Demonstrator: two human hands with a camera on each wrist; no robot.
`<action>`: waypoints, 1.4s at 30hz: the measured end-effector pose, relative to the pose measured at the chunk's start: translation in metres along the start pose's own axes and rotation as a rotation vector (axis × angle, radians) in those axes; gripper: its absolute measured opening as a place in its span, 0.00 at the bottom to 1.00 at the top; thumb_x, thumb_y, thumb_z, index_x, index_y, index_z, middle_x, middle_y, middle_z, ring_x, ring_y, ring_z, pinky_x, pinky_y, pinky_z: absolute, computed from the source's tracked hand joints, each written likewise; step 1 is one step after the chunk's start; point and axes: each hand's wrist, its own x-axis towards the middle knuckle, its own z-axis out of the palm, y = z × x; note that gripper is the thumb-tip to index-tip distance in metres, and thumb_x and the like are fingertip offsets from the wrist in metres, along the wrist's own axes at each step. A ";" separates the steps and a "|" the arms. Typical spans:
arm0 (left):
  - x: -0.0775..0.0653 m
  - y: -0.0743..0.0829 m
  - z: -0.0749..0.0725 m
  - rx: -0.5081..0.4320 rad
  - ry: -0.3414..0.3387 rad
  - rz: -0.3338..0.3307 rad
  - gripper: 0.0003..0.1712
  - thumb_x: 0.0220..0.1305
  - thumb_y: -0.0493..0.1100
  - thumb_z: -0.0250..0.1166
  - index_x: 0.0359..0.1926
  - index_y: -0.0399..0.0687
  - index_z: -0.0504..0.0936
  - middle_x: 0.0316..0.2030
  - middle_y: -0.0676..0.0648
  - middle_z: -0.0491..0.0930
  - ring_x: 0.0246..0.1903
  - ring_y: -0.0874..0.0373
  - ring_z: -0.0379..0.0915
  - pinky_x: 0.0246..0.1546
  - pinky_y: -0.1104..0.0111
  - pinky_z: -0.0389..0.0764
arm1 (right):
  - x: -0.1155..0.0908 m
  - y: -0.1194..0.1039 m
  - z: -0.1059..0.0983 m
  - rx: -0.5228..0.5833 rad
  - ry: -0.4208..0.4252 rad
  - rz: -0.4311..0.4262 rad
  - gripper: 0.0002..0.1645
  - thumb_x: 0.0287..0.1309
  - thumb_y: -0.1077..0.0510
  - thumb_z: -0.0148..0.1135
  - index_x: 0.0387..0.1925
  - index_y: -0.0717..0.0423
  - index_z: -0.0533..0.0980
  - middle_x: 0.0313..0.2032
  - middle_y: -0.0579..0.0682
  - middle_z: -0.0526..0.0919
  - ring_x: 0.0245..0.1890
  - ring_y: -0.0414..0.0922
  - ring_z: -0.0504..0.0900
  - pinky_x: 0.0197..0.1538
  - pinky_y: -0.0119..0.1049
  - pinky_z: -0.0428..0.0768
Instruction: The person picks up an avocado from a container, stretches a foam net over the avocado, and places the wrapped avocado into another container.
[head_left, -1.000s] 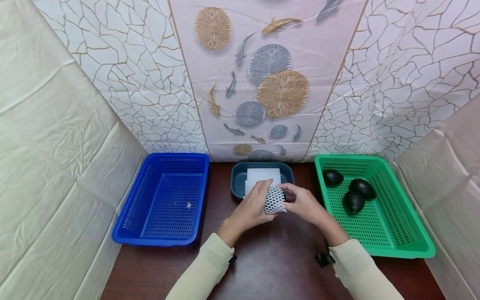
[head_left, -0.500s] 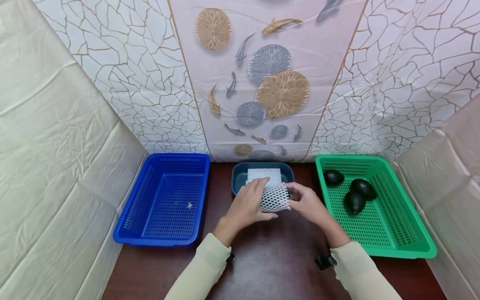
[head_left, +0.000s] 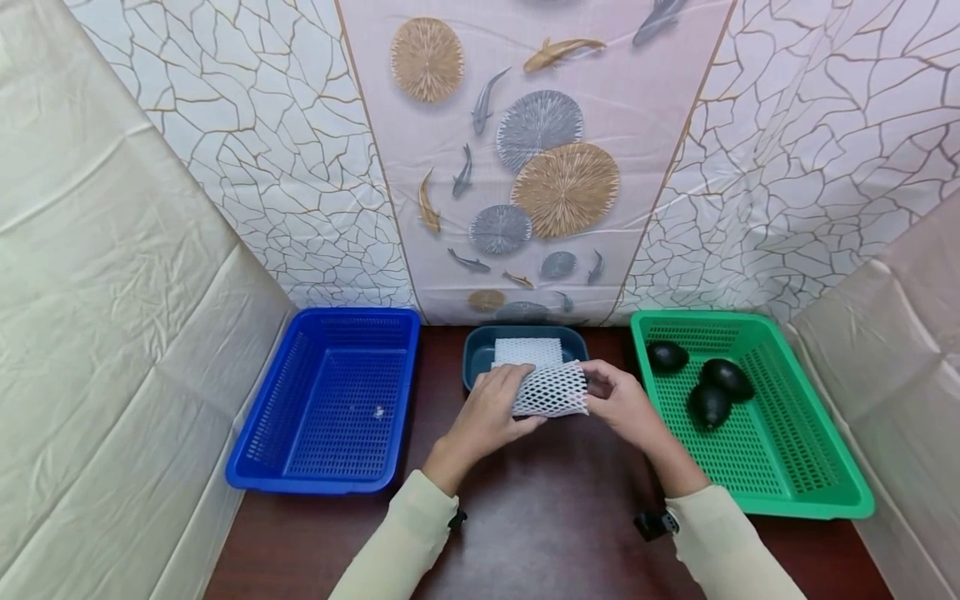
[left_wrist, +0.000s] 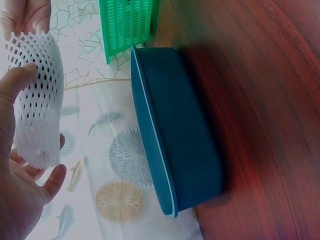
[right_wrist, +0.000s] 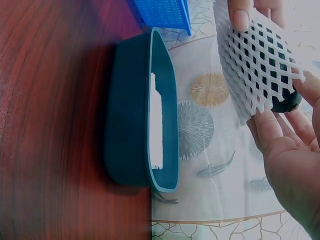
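Note:
In the head view, a white foam net sleeve (head_left: 553,392) is held between both hands, just in front of a teal tub (head_left: 471,358). Inside the sleeve is a dark avocado (right_wrist: 287,102), whose stem end peeks out of the open end in the right wrist view. My left hand (head_left: 489,410) grips the sleeved avocado from the left, thumb on one side and fingers on the other. At the open end, my right hand (head_left: 624,410) pinches the sleeve's edge, fingers around the avocado's end. More flat foam net sleeves (head_left: 527,350) lie in the tub.
A blue basket (head_left: 242,475) stands on the left of the dark wood table (head_left: 547,517); a small white bit shows in it. To the right stands a green basket (head_left: 795,505) with several dark avocados (head_left: 666,357). Fabric walls close off the back and sides.
The sleeve has stretched out longer to the right, over more of the avocado. My right hand has shifted slightly right and my left slightly left.

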 end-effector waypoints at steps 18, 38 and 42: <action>0.002 0.004 0.002 -0.066 -0.009 0.046 0.50 0.53 0.55 0.81 0.70 0.41 0.69 0.64 0.41 0.77 0.63 0.49 0.75 0.67 0.57 0.75 | 0.003 0.002 0.020 0.045 -0.018 0.056 0.27 0.60 0.73 0.65 0.61 0.69 0.72 0.53 0.69 0.81 0.43 0.37 0.84 0.45 0.28 0.84; 0.012 0.011 0.001 0.031 -0.211 -0.092 0.54 0.51 0.60 0.80 0.71 0.41 0.65 0.59 0.43 0.77 0.54 0.53 0.78 0.59 0.61 0.80 | 0.006 -0.001 0.030 -0.025 -0.013 0.039 0.24 0.61 0.72 0.63 0.60 0.68 0.75 0.54 0.67 0.82 0.46 0.45 0.86 0.46 0.28 0.84; 0.014 0.006 -0.006 0.031 -0.223 -0.086 0.50 0.52 0.58 0.80 0.69 0.43 0.67 0.57 0.44 0.78 0.52 0.53 0.78 0.58 0.61 0.81 | 0.006 -0.003 0.031 -0.127 0.019 -0.007 0.25 0.60 0.74 0.60 0.60 0.66 0.76 0.53 0.64 0.84 0.46 0.48 0.83 0.45 0.30 0.84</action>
